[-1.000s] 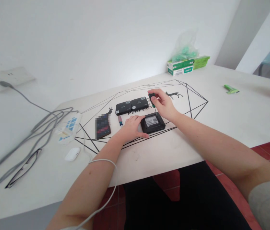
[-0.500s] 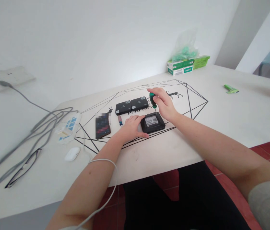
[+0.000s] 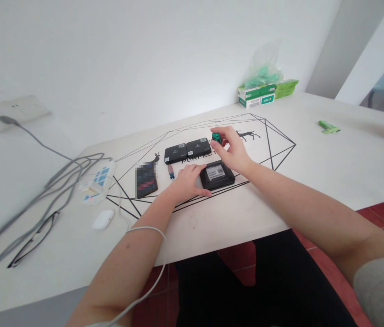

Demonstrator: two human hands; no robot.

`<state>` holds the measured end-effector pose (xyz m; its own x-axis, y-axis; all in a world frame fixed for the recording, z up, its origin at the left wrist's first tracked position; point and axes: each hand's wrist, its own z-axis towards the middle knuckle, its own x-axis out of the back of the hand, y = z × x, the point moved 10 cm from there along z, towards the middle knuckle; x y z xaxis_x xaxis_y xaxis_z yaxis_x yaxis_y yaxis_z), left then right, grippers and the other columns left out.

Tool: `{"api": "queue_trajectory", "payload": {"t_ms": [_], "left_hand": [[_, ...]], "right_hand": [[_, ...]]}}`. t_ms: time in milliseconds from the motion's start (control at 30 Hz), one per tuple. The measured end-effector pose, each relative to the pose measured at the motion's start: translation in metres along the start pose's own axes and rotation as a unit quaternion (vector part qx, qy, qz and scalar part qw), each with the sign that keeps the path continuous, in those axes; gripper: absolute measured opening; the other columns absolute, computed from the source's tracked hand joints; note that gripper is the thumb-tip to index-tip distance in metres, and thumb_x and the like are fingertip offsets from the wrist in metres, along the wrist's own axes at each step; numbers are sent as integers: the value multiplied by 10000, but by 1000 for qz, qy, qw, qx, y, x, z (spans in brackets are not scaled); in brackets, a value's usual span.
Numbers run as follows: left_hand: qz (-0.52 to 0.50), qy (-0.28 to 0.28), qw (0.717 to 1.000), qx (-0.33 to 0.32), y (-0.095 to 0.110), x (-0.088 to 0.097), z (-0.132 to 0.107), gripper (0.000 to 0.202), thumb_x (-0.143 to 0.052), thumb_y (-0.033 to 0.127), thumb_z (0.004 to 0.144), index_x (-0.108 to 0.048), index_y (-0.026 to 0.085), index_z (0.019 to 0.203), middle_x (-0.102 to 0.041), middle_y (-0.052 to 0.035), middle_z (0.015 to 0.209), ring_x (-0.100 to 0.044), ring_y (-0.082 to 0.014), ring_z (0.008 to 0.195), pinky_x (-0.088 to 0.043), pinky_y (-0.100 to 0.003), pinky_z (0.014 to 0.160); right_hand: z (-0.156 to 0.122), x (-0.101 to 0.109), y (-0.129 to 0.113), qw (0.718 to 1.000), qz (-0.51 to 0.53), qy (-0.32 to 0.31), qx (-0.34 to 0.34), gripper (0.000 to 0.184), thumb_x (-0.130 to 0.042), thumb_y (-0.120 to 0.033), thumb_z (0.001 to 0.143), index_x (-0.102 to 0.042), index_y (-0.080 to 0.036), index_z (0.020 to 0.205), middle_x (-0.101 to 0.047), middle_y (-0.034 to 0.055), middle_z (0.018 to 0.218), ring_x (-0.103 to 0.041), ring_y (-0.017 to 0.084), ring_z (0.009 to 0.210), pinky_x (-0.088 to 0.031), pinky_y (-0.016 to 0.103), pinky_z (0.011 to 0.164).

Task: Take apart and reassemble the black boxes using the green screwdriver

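Note:
A black square electronic device point(image 3: 217, 176) lies on the table with a white label facing up. My left hand point(image 3: 190, 181) grips its left side, thumb along the near edge and fingers at the far edge. My right hand point(image 3: 234, 147) is closed around the green and black handle of a screwdriver point(image 3: 216, 137), held over the device's far right part. Fingers and handle hide most of the shaft, and I cannot tell whether the tip touches a screw. Beyond sit two similar black boxes point(image 3: 187, 150) side by side. A small second screwdriver point(image 3: 170, 171) lies left of them.
Left of my left hand are a phone point(image 3: 147, 179), a white earbud case point(image 3: 103, 219), a power strip point(image 3: 99, 179), grey cables point(image 3: 65, 181) and glasses point(image 3: 35, 238). Green boxes point(image 3: 257, 93) stand against the wall. A green packet point(image 3: 328, 126) lies at right. A white cable crosses my left forearm.
My right fingers have shifted on the screwdriver handle, and its top now leans a little towards me. My left hand and the device have stayed in place.

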<state>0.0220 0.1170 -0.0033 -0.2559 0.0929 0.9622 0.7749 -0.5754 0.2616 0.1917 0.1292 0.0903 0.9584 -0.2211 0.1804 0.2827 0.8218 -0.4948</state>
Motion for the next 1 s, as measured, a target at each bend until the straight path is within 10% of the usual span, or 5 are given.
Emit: {"api": "queue_trajectory", "payload": {"t_ms": [367,633,1000], "left_hand": [[-18,-21,1000,5,2,4,-3,1075,-792,773,754,-444,211,1601,-505,-201,1561,-435,-430,1468,-335,-613,1223],[-32,-8,999,6,9,10,-7,1022,-752,774,788,-468,223,1600,-516,-168,1577,-448,-415,1470,-341,-580,1245],[-30,-22,999,-20,20,0,0,1052,-715,815,797,-437,203,1605,-515,-206,1558,-450,-448,1430,-352,-628,1196]], "right_hand": [[0,-3,2,999,-17,-22,-17,434,-627,-287,926,-604,-267,1359,-698,98,1218,-662,239,940,-621,431,779],[3,12,5,996,54,35,-61,473,-611,-469,976,-522,-329,1419,-654,73,1167,-659,226,872,-632,411,691],[-13,-22,-37,991,98,-86,-35,430,-637,-453,961,-566,-291,1353,-674,96,1272,-678,215,903,-665,407,755]]}}
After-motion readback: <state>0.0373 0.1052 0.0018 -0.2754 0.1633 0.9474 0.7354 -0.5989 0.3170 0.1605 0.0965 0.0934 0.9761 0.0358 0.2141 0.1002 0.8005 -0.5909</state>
